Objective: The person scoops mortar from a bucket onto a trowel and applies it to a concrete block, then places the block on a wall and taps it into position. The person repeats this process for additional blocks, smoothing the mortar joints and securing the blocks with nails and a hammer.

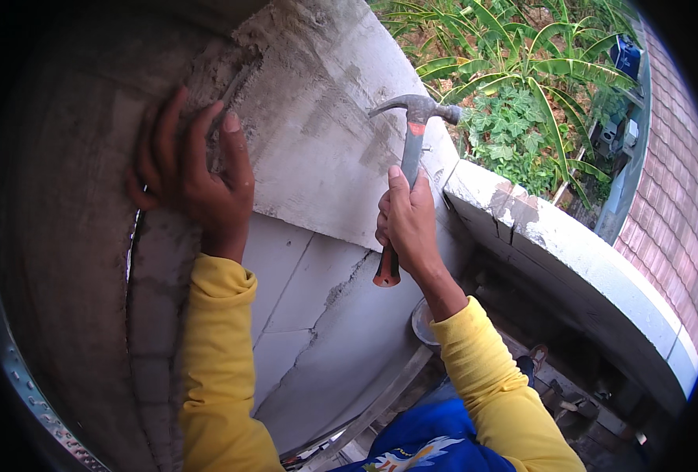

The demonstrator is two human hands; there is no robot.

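My right hand grips a claw hammer by its grey and orange-red handle. The hammer's metal head is up, its claw to the left and its striking face to the right, in front of the wall's far edge. My left hand has its fingers apart and extended, up against the rough grey concrete wall. Near those fingertips is a broken, crumbly patch where the dark wall meets a lighter plastered slab. Part of the left palm is turned from view.
Pale block wall with a jagged mortar crack runs below the slab. A low white parapet curves off to the right. Beyond it are banana plants and a tiled roof. Below, a round bucket stands near my right forearm.
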